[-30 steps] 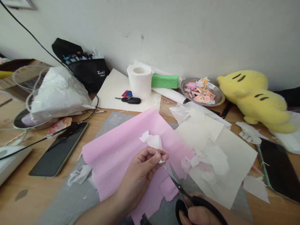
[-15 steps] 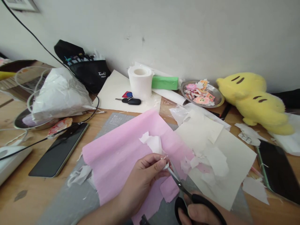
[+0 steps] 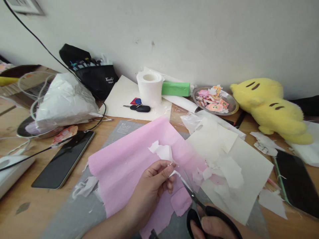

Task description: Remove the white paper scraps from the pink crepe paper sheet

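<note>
1. Left hand [image 3: 152, 186] pinches a white paper scrap [image 3: 162, 152] over the pink crepe sheet [image 3: 129, 162]; right hand [image 3: 211, 229], near edge, grips the black scissors [image 3: 199, 205].
2. Scissor blades, partly parted, meet the scrap's right tip.
3. Half a second earlier, the blades sat slightly higher.
4. Bare cutting mat [image 3: 74, 215] lies near left; cream sheet [image 3: 249, 169] lies right.

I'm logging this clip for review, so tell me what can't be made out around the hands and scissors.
- Right hand, head view: cut off by the bottom edge; its grip on the scissors shows only in part.
- White scrap in the left hand: too small to tell its shape; fingers cover part of it.
- Stickers in the metal dish: too small to read.
- Pens in the black pouch: too small to tell apart.
</note>
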Tool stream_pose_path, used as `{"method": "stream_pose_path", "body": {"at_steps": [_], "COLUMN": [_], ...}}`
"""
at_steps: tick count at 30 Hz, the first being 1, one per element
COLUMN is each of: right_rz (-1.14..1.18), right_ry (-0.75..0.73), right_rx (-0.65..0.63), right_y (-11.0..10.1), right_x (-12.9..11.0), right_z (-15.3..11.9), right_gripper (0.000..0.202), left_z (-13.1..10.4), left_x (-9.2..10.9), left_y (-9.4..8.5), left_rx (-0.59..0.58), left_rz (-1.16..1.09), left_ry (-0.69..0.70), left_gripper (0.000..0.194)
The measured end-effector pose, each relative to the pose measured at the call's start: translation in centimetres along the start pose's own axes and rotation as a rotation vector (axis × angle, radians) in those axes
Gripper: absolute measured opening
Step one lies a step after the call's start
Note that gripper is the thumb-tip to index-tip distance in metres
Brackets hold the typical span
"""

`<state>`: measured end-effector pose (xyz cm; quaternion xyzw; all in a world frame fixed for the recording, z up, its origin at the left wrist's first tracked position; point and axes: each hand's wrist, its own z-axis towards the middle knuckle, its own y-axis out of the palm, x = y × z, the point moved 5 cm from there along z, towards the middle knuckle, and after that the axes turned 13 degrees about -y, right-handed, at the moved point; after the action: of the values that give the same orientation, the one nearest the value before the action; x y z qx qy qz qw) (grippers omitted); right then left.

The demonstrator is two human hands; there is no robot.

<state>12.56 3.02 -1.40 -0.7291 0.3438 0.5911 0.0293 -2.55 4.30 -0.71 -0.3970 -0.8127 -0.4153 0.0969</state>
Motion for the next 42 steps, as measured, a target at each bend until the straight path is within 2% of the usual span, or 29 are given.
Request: {"method": "stream_pose_path", "body": {"at_steps": [4, 8, 12, 19, 25, 30, 36, 42], "right_rz": [-0.100, -0.120, -0.128, -0.152, -0.037, -0.020, -0.063, -0.106], "right_ry": [0.027, 0.010, 0.003, 0.091, -0.045, -0.082, -0.047, -0.059], "right_rx": [0.013, -0.042, -0.020, 0.013, 0.049, 0.019, -0.107, -0.071], "right_y": [0.1, 0.5, 0.4, 0.3, -0.1, -0.4, 0.1, -0.1], "right_x": [-1.5, -2.1, -1.8, -1.6, 0.0, 0.8, -0.1, -0.2], "right_z": [0.3, 0.2, 0.2, 0.1, -0.2, -0.4, 0.0, -0.2], "right_gripper": [0.056, 0.054, 0.051, 0.051, 0.048, 0.046, 0.056, 0.059], "left_z": [-0.1, -0.1, -0.2, -0.2, -0.1, -0.1, -0.1, -0.1], "left_x": [0.2, 0.1, 0.1, -0.2, -0.2, -0.2, -0.4, 0.5], "left_y": [0.0, 0.1, 0.1, 0.4, 0.6, 0.6, 0.4, 0.1], "left_rx": [0.000, -0.015, -0.016, -0.051, -0.062, -0.070, -0.100, -0.025], "left_rz": [-0.041, -0.045, -0.043, 0.011, 0.012, 0.037, 0.039, -0.071], "left_ry": [0.026, 0.041, 0.039, 0.011, -0.002, 0.008, 0.006, 0.052], "left_gripper": [0.012, 0.013, 0.013, 0.011, 0.012, 0.016, 0.005, 0.006]}}
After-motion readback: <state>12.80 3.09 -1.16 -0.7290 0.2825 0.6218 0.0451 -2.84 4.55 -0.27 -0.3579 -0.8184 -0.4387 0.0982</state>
